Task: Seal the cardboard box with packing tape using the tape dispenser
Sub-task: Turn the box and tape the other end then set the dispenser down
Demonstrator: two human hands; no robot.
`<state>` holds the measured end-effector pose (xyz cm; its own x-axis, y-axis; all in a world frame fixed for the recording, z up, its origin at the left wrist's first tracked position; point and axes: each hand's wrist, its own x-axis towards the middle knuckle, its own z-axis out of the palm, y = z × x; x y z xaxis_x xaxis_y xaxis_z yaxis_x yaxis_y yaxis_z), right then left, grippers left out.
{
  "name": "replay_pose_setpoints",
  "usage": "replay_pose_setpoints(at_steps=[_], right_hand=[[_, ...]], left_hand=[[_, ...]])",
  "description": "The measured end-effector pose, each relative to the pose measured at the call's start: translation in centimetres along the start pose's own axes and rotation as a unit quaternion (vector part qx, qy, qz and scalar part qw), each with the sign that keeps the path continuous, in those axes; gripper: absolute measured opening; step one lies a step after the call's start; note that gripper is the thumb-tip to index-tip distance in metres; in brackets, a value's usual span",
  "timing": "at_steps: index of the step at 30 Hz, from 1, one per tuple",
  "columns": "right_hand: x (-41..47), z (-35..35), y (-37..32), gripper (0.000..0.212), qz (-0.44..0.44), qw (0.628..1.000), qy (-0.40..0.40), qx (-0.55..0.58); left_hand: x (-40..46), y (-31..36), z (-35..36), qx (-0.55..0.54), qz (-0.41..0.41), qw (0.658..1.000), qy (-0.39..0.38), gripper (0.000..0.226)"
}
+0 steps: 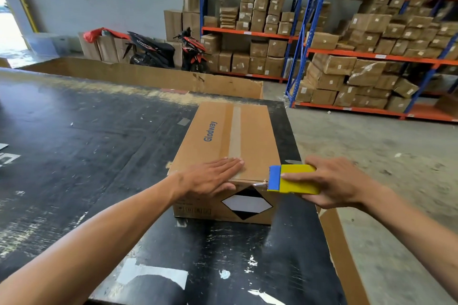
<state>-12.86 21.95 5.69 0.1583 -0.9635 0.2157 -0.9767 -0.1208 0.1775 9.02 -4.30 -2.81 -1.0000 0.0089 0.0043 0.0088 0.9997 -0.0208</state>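
Note:
A brown cardboard box [250, 136] printed "Glodway" stands on the black table [81, 146], its top flaps closed. A strip of clear packing tape [235, 131] runs along the top seam toward me. My left hand [210, 177] lies flat, fingers together, on the near end of the box top, over the tape. My right hand [339, 182] grips a yellow and blue tape dispenser [293, 179] at the box's near right corner. A short stretch of tape leads from the dispenser's blue end to the box's front edge.
The table's right edge [319, 208] is close to the box, with concrete floor beyond. A large flattened cardboard sheet [148, 77] stands at the table's far side. Shelving racks [371, 54] full of cartons and a parked motorbike [168, 49] are in the background.

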Motion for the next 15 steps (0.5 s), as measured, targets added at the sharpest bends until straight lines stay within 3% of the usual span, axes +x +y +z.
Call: replay_pose_setpoints(at_steps=[8,11,15], right_hand=[[-0.2,0.7,0.3,0.053,-0.019,1.0,0.007,0.015],[0.0,0.8,0.3,0.053,-0.025,1.0,0.003,0.001],[-0.4,1.1,0.0,0.05,-0.01,1.0,0.019,0.009]], left_hand=[[3.5,2.4,-1.4,0.049,0.007,0.997,0.057,0.083],[5.8,3.7,-0.6,0.039,0.057,0.997,0.028,0.08],[6.4,3.4,0.6,0.007,0.059,0.998,0.018,0.087]])
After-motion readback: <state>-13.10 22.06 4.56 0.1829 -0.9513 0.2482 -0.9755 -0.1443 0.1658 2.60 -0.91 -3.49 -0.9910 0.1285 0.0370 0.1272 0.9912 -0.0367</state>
